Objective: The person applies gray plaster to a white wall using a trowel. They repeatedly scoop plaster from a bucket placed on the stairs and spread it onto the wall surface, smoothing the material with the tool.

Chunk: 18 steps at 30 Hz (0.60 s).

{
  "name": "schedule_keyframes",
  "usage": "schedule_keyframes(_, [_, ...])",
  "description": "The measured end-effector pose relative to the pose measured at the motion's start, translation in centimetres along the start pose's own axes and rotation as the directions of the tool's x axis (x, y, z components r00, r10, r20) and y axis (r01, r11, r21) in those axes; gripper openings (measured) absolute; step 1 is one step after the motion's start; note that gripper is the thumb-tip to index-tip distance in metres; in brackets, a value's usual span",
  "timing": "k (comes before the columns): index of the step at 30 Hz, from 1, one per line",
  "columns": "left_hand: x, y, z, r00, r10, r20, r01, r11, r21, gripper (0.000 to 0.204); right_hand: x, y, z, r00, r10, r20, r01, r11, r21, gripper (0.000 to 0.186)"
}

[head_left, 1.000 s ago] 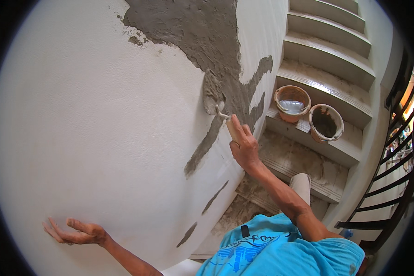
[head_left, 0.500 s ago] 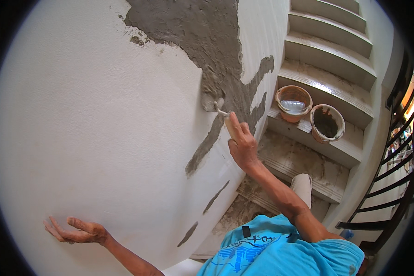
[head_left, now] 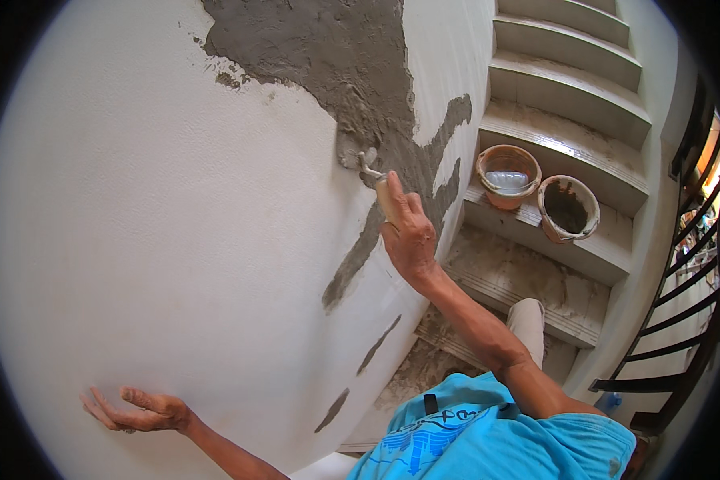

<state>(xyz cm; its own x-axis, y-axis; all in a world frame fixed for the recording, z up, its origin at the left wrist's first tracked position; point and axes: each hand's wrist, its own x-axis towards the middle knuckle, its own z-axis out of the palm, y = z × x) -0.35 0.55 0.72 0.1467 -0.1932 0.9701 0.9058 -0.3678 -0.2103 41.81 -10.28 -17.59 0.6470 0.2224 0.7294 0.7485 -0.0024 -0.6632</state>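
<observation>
From where I stand, the person's right hand (head_left: 410,240) is wrapped around the pale handle of a trowel (head_left: 367,167), fingers curled snugly over it, the index finger lying along the top toward the neck; the blade, smeared grey, lies at the left edge of the big patch of mortar (head_left: 352,60) on the white wall (head_left: 176,216), just above the spot where one grey strip slants down and left; other strips branch off to the right, and two short dark streaks (head_left: 331,410) mark the wall lower down; the left hand (head_left: 146,412) is well apart from all that, low and to the left, holding nothing, its fingers loosely spread and slightly bent beside the wall, though I cannot tell whether they touch it; on the stairs (head_left: 566,84) to the right, two buckets stand side by side on one step, the left bucket (head_left: 504,200) with a clear plastic thing (head_left: 506,182) inside, the right bucket (head_left: 564,234) with grey stuff coating its inner wall; a dark railing (head_left: 656,384) curves along the far side; the person wears a bright blue shirt (head_left: 496,444), and one pale trouser leg (head_left: 526,326) shows over the steps.
</observation>
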Motion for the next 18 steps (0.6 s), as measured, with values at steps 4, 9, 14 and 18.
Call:
schedule_keyframes(4, [-0.2, -0.3, 0.0, 1.0, -0.001, 0.003, 0.001, 1.0, 0.01, 0.05, -2.5, 2.9, -0.6, 0.995, 0.086, 0.042, -0.081, 0.991, -0.102, 0.089])
schedule_keyframes(9, [-0.1, 0.1, 0.1, 1.0, -0.002, -0.03, 0.002, 1.0, -0.001, 0.053, -3.6, 3.6, -1.9, 0.992, 0.119, 0.049, -0.116, 0.991, -0.064, 0.087])
schedule_keyframes(14, [-0.1, 0.0, 0.0, 1.0, 0.01, -0.02, -0.009, 1.0, 0.017, 0.053, -0.7, 1.3, -1.4, 0.997, 0.068, 0.038, -0.069, 0.997, 0.02, 0.087])
schedule_keyframes(18, [-0.2, 0.0, 0.1, 1.0, 0.0, 0.001, 0.0, 1.0, -0.013, 0.05, -0.6, 2.2, -0.6, 0.992, 0.108, 0.063, -0.108, 0.994, 0.005, 0.088])
